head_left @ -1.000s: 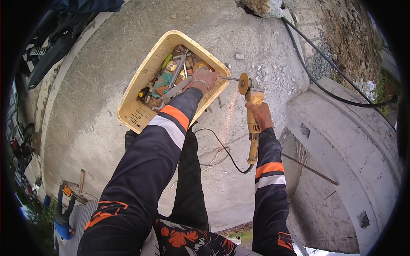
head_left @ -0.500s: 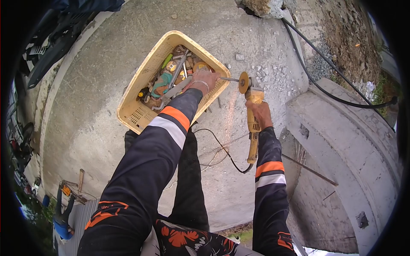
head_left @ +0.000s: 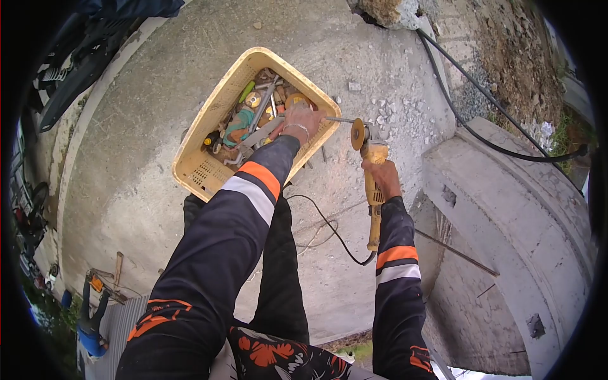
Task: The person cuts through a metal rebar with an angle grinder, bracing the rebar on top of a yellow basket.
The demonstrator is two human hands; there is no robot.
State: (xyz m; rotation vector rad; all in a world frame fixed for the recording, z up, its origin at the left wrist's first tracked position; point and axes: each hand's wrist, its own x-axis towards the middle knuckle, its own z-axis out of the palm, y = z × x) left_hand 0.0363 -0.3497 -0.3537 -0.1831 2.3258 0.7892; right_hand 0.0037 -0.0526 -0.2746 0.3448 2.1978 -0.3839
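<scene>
My left hand [head_left: 303,121] is closed around a thin metal rod [head_left: 340,120] at the right side of a yellow plastic crate [head_left: 190,158]. The rod's end sticks out past the crate rim. My right hand [head_left: 384,177] grips the body of a yellow angle grinder [head_left: 375,197], outside the crate. Its round disc [head_left: 357,133] stands upright right at the rod's tip. In the crate, under and beside my left hand, lie a teal tool [head_left: 239,125], grinding discs [head_left: 253,99] and several metal pieces.
A black cord [head_left: 329,223] runs from the grinder across the concrete ground. Broken rubble [head_left: 392,114] lies beyond the grinder, and a curved concrete piece [head_left: 494,183] stands at right with a black hose [head_left: 481,136] over it. A person in blue [head_left: 92,339] is at far lower left.
The grinder and my right hand have shifted slightly left, with the disc a little lower. The orange sparks seen below the disc earlier have faded almost entirely. My left hand stays in place.
</scene>
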